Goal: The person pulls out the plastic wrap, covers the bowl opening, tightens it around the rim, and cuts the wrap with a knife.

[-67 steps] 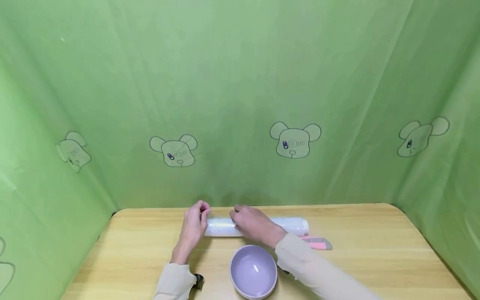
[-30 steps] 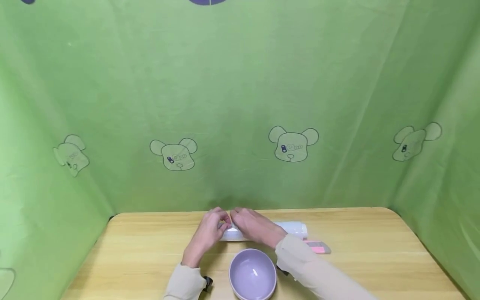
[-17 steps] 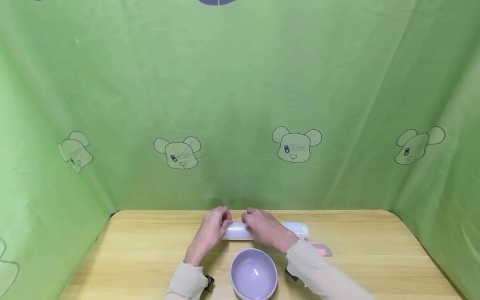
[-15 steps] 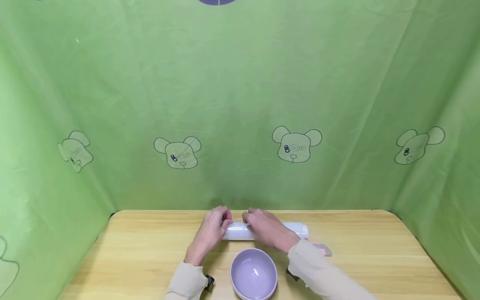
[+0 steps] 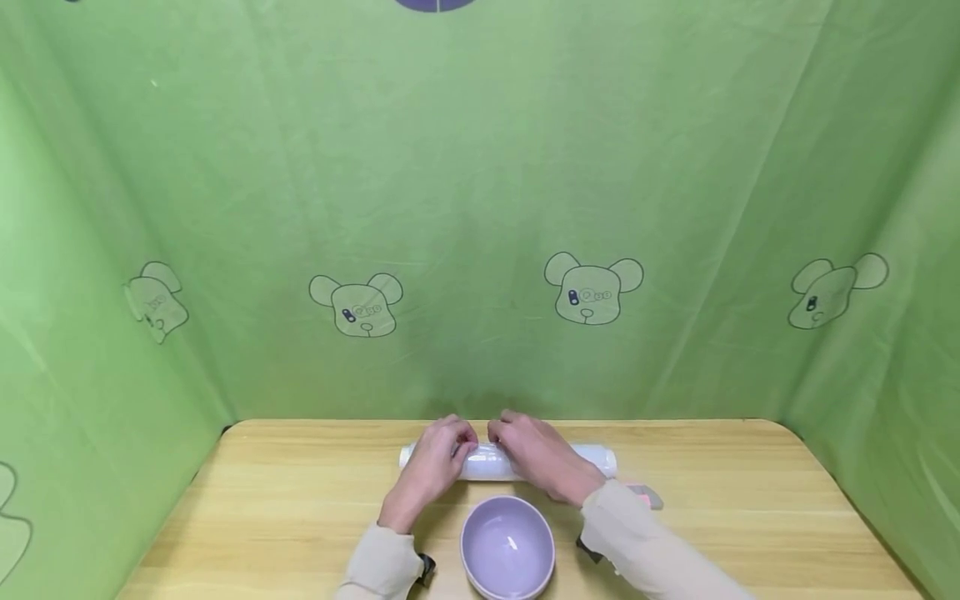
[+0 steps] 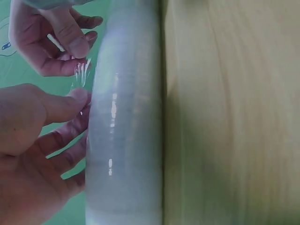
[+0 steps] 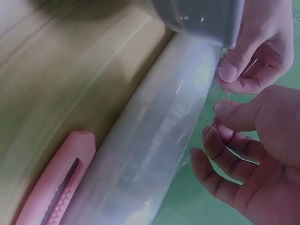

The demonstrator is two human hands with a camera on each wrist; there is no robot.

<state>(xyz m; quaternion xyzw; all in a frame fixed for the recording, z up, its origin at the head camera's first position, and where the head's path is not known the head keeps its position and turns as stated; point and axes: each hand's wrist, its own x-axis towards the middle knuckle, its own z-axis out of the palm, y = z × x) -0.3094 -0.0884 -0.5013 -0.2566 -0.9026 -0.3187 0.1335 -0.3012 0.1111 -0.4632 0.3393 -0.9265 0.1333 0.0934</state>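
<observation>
A roll of clear cling film (image 5: 487,462) lies crosswise on the table. At its far side, my left hand (image 5: 435,462) pinches the film's loose edge between thumb and forefinger. Close beside it, my right hand (image 5: 542,457) pinches the same edge with thumb and fingertips. In the left wrist view, a short puckered strip of film (image 6: 82,72) stretches between the two hands, lifted off the roll. The right wrist view shows my right hand (image 7: 262,154) with its other fingers loosely bent beside the roll (image 7: 159,122); some thin film there is hard to make out.
A lilac bowl (image 5: 507,546) stands in front of the roll, between the forearms. A pink and grey utility knife (image 7: 58,183) lies along the roll's near side at the right, partly behind the right sleeve in the head view. A green curtain (image 5: 480,208) encloses the wooden table (image 5: 285,500).
My left hand has moved right along the roll, from its left end to near my right hand, baring that end. My right hand has shifted slightly right.
</observation>
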